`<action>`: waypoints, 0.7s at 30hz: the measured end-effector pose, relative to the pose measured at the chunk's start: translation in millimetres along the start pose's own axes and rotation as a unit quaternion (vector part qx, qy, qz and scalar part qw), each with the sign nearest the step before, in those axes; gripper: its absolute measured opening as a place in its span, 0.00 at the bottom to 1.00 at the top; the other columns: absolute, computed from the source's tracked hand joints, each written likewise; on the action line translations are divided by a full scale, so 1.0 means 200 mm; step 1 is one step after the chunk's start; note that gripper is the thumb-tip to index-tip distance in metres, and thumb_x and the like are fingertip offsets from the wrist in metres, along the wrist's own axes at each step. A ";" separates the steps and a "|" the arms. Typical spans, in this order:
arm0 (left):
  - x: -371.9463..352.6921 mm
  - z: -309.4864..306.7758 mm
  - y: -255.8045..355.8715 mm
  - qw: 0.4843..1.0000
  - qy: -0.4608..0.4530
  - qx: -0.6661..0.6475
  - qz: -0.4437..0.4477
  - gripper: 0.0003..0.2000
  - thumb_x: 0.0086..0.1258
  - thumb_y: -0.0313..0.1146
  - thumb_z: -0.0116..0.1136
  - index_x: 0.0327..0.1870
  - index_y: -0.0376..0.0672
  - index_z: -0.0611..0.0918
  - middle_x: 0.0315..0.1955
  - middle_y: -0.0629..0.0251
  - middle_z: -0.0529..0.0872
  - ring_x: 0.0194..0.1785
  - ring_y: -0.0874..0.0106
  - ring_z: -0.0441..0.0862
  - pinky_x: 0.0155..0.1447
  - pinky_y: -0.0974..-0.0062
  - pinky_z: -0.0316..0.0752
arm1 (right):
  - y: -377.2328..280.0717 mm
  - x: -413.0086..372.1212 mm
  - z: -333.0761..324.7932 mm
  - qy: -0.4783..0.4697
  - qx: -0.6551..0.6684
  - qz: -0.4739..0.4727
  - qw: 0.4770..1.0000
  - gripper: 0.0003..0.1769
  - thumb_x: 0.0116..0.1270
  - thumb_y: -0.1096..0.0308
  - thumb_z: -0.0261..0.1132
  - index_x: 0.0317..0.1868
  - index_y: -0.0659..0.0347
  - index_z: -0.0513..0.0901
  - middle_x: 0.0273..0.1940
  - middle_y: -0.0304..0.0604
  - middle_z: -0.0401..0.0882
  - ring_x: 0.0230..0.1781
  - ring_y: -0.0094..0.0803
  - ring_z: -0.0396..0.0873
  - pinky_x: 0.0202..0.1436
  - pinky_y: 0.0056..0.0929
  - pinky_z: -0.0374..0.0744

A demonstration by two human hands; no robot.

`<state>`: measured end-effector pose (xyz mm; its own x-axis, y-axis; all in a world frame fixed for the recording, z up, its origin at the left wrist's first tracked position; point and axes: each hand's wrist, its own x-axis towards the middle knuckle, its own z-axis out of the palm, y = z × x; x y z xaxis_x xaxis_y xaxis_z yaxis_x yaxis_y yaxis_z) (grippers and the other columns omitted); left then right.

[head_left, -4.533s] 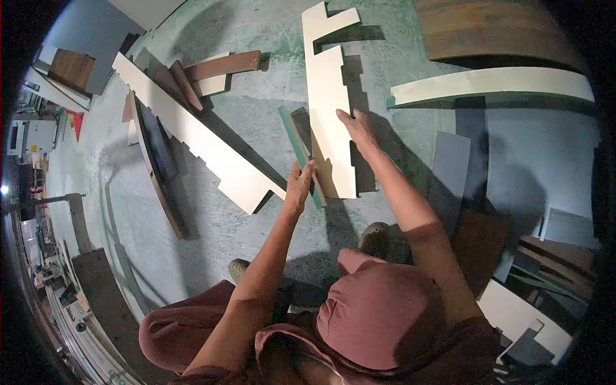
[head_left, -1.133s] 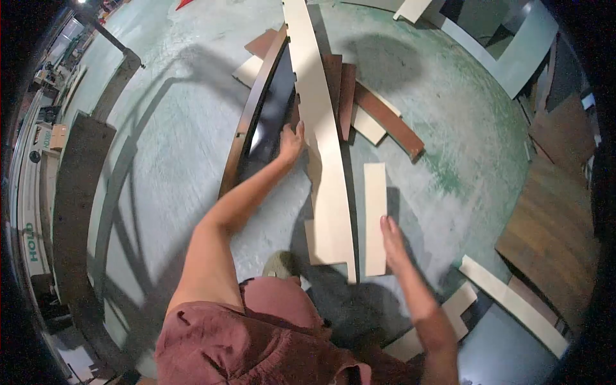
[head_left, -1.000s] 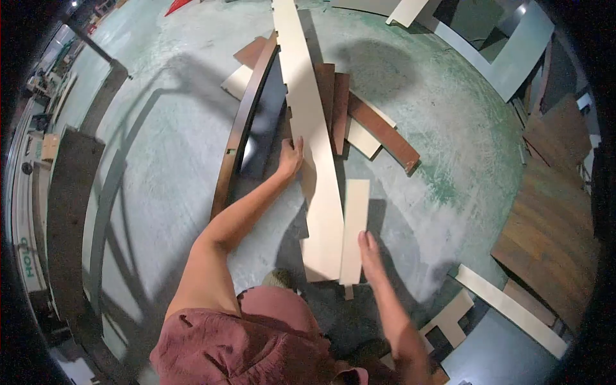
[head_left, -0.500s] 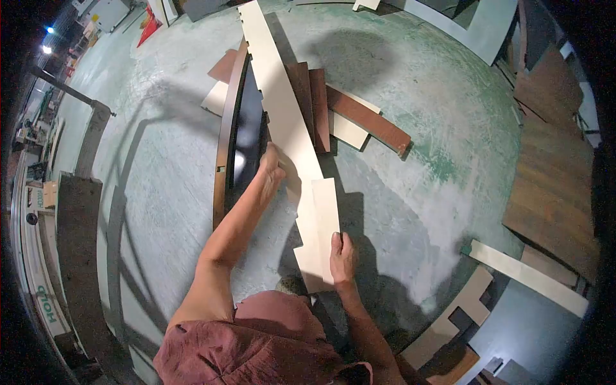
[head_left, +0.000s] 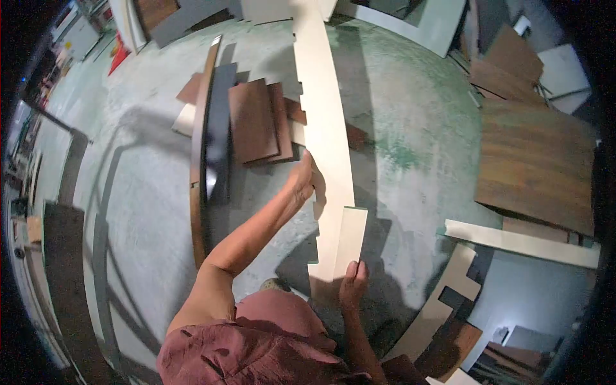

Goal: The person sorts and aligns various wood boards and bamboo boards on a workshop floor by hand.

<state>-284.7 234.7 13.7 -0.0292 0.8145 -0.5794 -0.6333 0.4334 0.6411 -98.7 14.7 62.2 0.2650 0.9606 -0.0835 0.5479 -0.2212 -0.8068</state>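
A long cream board point(head_left: 326, 128) with notches cut along its left edge stretches away from my body, raised above the floor. My left hand point(head_left: 303, 178) grips that notched edge near the middle, its fingers partly hidden at the board. Lower down, my right hand point(head_left: 352, 282) is closed on the right edge close to the near end, thumb on top. A short, narrow cream strip point(head_left: 351, 232) lies along the right side of the board, just above my right hand. Brown panels point(head_left: 253, 122) rest on the floor left of the board, some partly covered by it.
A long brown-edged dark piece point(head_left: 200, 154) lies on the floor to the left. Wood-grain panels point(head_left: 536, 160) are stacked at the right, with a cream strip point(head_left: 523, 244) and a notched cream piece point(head_left: 443, 301) nearer. A dark curved beam point(head_left: 63, 269) stands at far left.
The long cream board has swung to the right with both hands still holding it. Its far end now points straight ahead, and the brown panels show on its left. The view has shifted too.
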 end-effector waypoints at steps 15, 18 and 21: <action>0.41 0.57 -0.82 0.961 -0.047 0.265 -0.070 0.29 0.66 0.55 0.43 0.41 0.29 0.76 0.31 0.54 0.79 0.36 0.63 0.76 0.39 0.65 0.70 | 0.44 -0.07 -0.10 0.146 -0.004 0.182 0.972 0.28 0.67 0.46 0.45 0.40 0.69 0.72 0.31 0.55 0.73 0.32 0.46 0.72 0.37 0.41 0.68; 0.50 0.57 -0.92 0.950 -0.081 0.284 -0.101 0.27 0.66 0.56 0.41 0.36 0.34 0.78 0.23 0.58 0.78 0.28 0.65 0.75 0.31 0.66 0.69 | 0.55 -0.05 -0.07 0.148 0.024 0.219 0.964 0.29 0.67 0.45 0.45 0.38 0.68 0.73 0.28 0.48 0.72 0.29 0.38 0.71 0.35 0.39 0.69; 0.56 0.52 -0.93 0.957 -0.042 0.274 -0.085 0.29 0.65 0.59 0.38 0.35 0.36 0.78 0.21 0.59 0.78 0.20 0.69 0.72 0.22 0.71 0.66 | 0.59 0.02 -0.07 0.117 0.085 0.218 0.965 0.29 0.66 0.43 0.45 0.37 0.67 0.72 0.27 0.43 0.70 0.30 0.31 0.68 0.35 0.35 0.69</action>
<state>-89.0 285.9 -117.8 0.1151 0.7331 -0.6703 -0.1228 0.6801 0.7228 -21.7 -10.6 -24.1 0.6234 0.7143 -0.3182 0.2118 -0.5459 -0.8106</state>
